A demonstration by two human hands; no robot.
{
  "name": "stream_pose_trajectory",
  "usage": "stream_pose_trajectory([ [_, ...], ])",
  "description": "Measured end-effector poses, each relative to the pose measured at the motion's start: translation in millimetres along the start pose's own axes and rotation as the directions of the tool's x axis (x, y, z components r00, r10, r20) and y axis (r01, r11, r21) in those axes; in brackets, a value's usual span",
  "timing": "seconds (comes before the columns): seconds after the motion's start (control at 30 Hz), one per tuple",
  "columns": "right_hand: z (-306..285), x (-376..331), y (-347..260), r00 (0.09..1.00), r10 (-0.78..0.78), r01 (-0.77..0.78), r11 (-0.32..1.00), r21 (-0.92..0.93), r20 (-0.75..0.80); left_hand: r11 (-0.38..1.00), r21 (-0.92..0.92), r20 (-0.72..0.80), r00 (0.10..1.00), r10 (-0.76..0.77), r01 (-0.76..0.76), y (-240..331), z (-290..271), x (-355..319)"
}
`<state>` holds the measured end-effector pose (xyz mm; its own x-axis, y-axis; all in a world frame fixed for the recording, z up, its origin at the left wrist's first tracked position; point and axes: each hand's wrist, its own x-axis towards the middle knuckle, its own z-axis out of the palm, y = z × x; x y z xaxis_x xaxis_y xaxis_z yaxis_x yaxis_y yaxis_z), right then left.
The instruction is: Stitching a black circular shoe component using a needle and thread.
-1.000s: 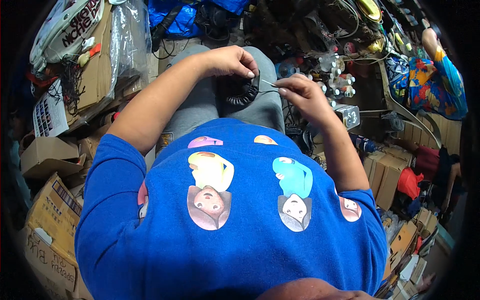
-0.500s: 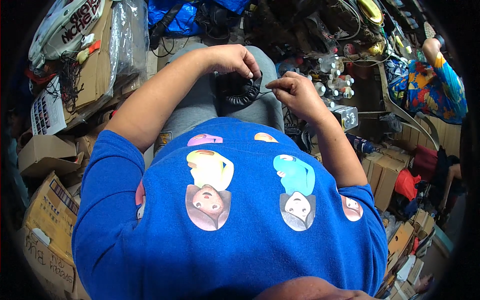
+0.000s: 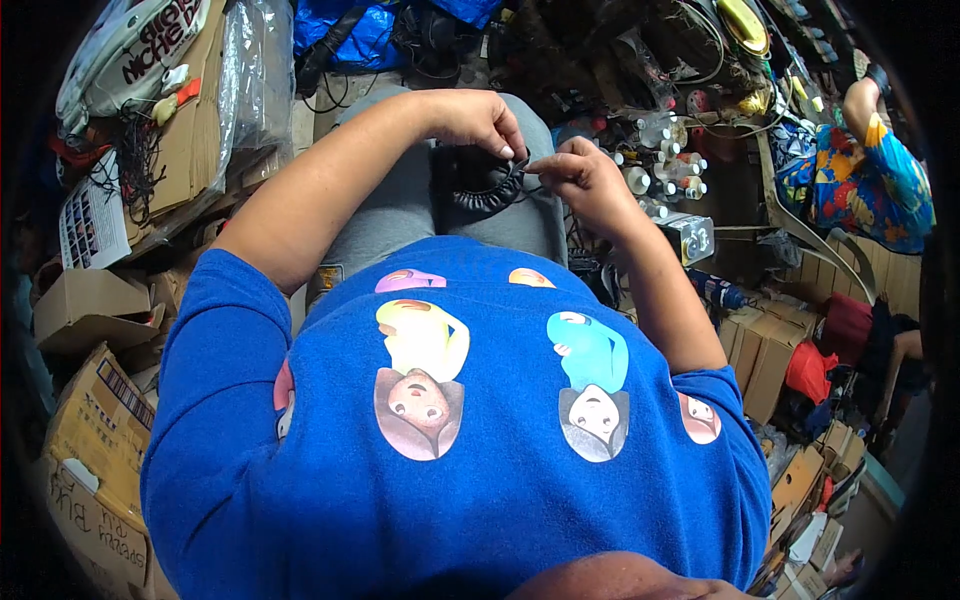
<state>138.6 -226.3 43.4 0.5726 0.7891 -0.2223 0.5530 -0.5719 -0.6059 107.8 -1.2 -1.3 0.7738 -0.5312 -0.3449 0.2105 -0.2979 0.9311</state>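
Observation:
In my lap, between the grey-trousered knees, lies a black piece [image 3: 486, 198] with a ribbed, gathered edge, its kind unclear. My left hand [image 3: 485, 124] reaches over its far side, thumb and fingertips pinching the upper right of the edge. Close by on the right, my right hand [image 3: 592, 182] has its thumb and forefinger pressed together at that same edge. A thin dark strand shows near the right fingertips; whether a tool is also in them is too small to tell. The fingertips of both hands nearly meet.
Clear plastic bottles [image 3: 665, 165] and a square clear container [image 3: 690, 238] stand to the right. Cardboard boxes [image 3: 95, 305] are stacked at the left, more cartons [image 3: 765, 350] at the right. A co-worker's arm in a colourful sleeve [image 3: 880, 180] shows at the far right.
My right hand has moved slightly left, bringing its fingertips against the black piece's edge. My left fingertips have shifted a little right along with that edge.

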Motion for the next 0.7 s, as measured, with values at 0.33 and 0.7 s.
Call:
stream_pose_trajectory([
  [0.33, 18, 19, 35, 0.964, 0.020, -0.172, 0.809, 0.562, 0.266, 0.989, 0.131, -0.013, 0.998, 0.065, -0.063, -3, 1, -1],
  [0.7, 21, -9, 3, 0.999, 0.018, -0.005, 0.971, 0.238, -0.050, 0.908, 0.419, -0.515, 0.821, 0.246, -0.010, -6, 30, -62],
])
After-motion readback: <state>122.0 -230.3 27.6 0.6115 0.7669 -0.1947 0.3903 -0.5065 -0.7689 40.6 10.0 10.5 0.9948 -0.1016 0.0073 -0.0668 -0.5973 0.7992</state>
